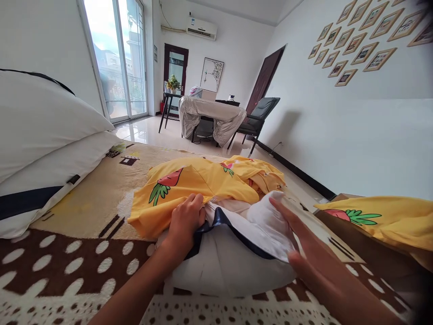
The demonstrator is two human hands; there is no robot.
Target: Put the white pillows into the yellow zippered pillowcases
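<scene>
My left hand (186, 217): knuckles up, fingers curled tight; bare left forearm (145, 275) behind it. My right hand (313, 255), apart from the left: fingers straighter, thumb below; bare right forearm (353, 291) behind.

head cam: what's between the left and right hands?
White pillow with dark trim, spanning between left hand and right hand; head view shows it.

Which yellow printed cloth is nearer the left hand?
The middle yellow cloth, bunched against the white pillow beside the left hand; the other yellow cloth lies apart at the right edge.
</scene>
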